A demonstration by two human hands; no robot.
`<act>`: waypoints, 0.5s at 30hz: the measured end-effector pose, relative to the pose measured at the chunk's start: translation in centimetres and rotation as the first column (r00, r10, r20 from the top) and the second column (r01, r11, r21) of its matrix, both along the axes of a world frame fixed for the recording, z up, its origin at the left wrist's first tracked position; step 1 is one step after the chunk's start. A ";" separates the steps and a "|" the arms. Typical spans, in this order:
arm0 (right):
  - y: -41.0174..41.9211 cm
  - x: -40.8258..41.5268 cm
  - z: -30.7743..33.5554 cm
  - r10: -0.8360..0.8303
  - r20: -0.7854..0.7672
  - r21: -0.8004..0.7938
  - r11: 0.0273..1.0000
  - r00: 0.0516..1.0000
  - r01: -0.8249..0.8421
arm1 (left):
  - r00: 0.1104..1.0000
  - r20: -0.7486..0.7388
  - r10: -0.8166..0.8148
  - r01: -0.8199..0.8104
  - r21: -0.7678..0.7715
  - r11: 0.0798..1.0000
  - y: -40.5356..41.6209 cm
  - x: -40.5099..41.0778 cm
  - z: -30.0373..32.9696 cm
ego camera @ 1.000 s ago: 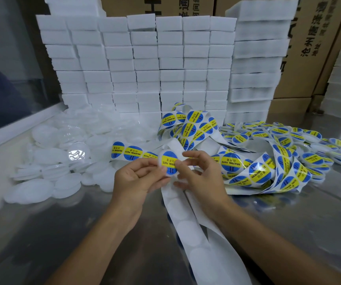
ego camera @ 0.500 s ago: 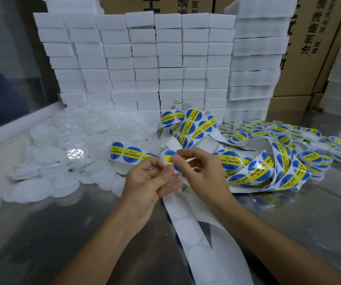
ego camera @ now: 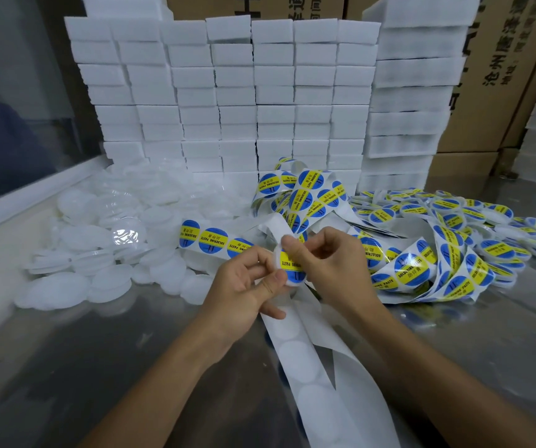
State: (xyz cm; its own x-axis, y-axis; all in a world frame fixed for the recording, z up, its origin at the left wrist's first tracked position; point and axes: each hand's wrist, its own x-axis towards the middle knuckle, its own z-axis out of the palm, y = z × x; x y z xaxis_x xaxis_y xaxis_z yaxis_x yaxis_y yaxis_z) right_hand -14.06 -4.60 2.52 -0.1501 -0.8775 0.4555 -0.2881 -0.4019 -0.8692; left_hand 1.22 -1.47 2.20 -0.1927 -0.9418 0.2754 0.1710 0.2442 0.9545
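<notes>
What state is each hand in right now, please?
Left hand: closed, gripping the stickered disc.
Right hand: closed, pinching the same disc's upper edge.

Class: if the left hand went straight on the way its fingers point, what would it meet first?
The round soldering-paste label, which the left hand pinches at its edge; just beyond it, probably the right hand, though depth is unclear.

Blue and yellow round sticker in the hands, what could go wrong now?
The blue and yellow round sticker might land crooked or wrinkled on the small white plastic lid, because the right hand covers part of it. The lid, pinched only by the left hand, could slip. The loose white backing strip could snag on a forearm.
</notes>
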 end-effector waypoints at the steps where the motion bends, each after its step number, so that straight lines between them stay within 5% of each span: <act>1: -0.1 -0.2 0.1 0.018 0.017 0.005 1.000 1.000 -0.018 | 1.000 0.000 -0.012 0.012 0.004 1.000 0.0 0.1 0.1; 8: 0.1 -0.6 0.1 0.336 0.022 0.066 0.939 0.942 -0.336 | 0.985 -0.096 0.146 -0.134 0.119 0.984 -0.4 0.8 0.3; 15: -0.1 -0.6 0.2 0.298 0.095 0.059 0.951 0.950 -0.304 | 0.967 -0.017 0.254 -0.251 0.090 0.964 -0.5 0.9 0.3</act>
State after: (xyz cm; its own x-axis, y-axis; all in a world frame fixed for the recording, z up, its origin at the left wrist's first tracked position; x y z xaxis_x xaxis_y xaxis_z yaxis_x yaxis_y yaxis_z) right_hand -14.70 -4.68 2.75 0.0909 -0.9177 0.3868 -0.0878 -0.3943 -0.9148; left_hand 2.07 -1.96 2.48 0.0611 -0.9794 0.1926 0.1412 0.1995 0.9697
